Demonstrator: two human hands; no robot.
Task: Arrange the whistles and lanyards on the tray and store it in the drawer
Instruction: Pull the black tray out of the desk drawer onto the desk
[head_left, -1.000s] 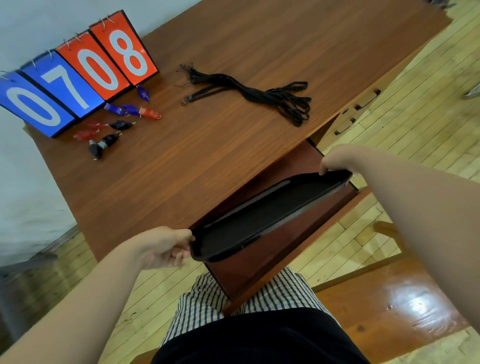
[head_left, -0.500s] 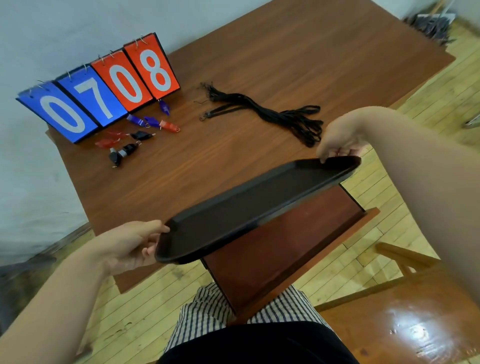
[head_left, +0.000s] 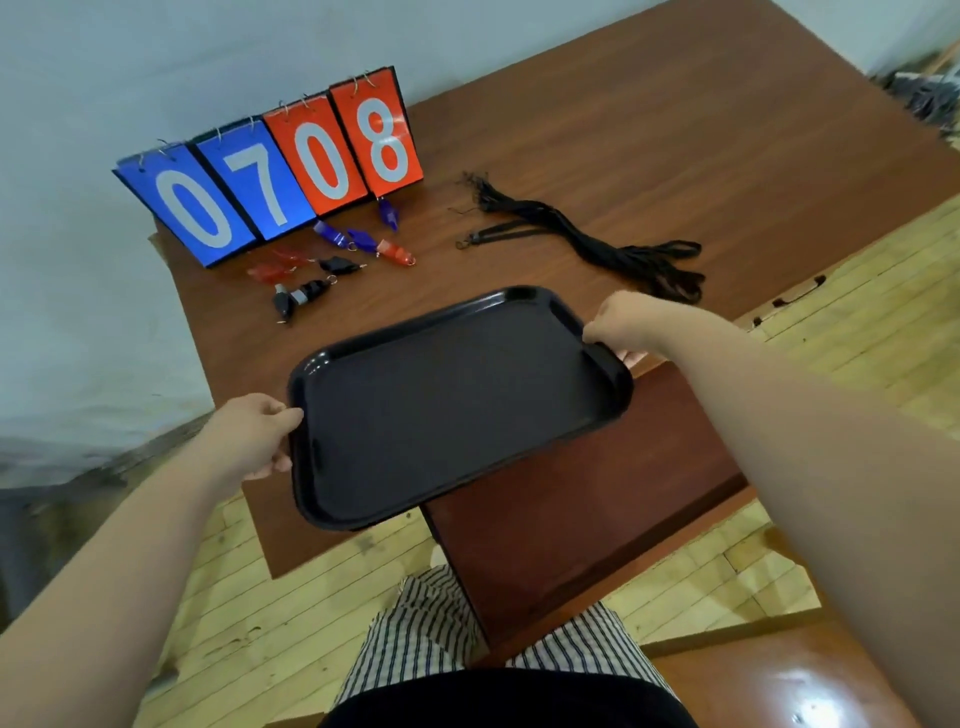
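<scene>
Between the two grips, the black tray (head_left: 452, 405) hangs over the open drawer (head_left: 587, 499) and the near edge of the table (head_left: 649, 130). The left grip (head_left: 254, 439) pinches one short end, thumb on the rim. The right grip (head_left: 618, 325) curls round the opposite short end. A second ago the tray stood tipped on edge down in the drawer. Now it is out and face-up, nearly level, so it looks ready to set down for loading. Its long axis runs from grip to grip, slanting away toward the right. Nothing lies on it yet. Beyond the left grip sit the coloured whistles (head_left: 332, 260), before a flip scoreboard (head_left: 275, 176). Beyond the right grip lies the bundle of black lanyards (head_left: 597, 239), well apart from the whistles.
</scene>
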